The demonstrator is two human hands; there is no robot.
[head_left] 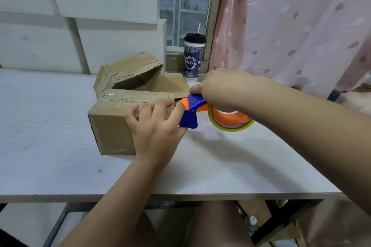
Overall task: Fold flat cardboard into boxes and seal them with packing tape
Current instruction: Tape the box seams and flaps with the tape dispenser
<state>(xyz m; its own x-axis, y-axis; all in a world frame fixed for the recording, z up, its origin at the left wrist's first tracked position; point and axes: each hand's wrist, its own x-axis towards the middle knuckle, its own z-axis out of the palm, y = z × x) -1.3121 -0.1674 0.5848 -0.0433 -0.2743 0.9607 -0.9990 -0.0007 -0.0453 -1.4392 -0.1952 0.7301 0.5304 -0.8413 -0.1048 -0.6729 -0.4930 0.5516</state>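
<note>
While on the table [60, 126], box [112, 126] under curled left hand [156, 126], tape dispenser [192, 110] in right hand's [222, 88] grip.

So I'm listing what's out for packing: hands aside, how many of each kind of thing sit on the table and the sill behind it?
Cardboard boxes: 2, the taped cardboard box in front and the open cardboard box behind it
Tape dispenser, roll loaded: 1
Lidded cup with straw: 1
Total: 4
</note>
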